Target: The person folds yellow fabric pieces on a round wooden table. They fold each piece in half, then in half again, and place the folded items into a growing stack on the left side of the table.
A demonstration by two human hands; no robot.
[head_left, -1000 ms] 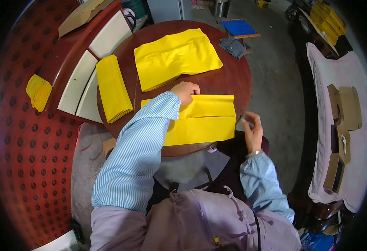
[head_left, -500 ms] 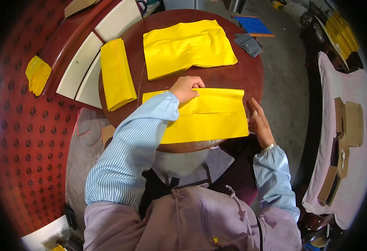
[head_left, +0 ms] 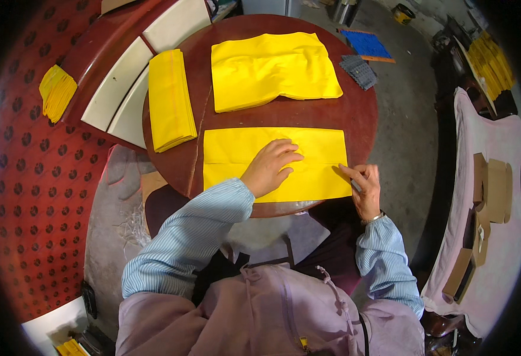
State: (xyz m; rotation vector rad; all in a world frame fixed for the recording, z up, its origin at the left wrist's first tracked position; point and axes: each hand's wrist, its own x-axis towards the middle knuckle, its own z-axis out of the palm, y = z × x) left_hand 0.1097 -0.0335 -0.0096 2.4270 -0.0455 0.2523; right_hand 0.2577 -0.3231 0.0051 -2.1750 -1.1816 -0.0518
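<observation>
Showing a plain yellow surface, the sheet (head_left: pixel 320 141) lies partly under both hands (head_left: pixel 268 169).

The left hand (head_left: pixel 270 168) lies over the yellow sheet (head_left: pixel 315 147) near the near edge of the round table (head_left: pixel 275 117), hiding what is under the palm. At the sheet's right end, the curled fingers of the right hand (head_left: pixel 364 185) mask one another, so whether they grip or merely touch it cannot be told. The striped left sleeve (head_left: pixel 198 221) covers a stretch of the table's near edge. In the folded yellow stack (head_left: pixel 170 101) by its left edge, the layers are too fine to count. Beyond the far edge, a grey-blue panel (head_left: pixel 270 7) is cut off by the frame's top.
</observation>
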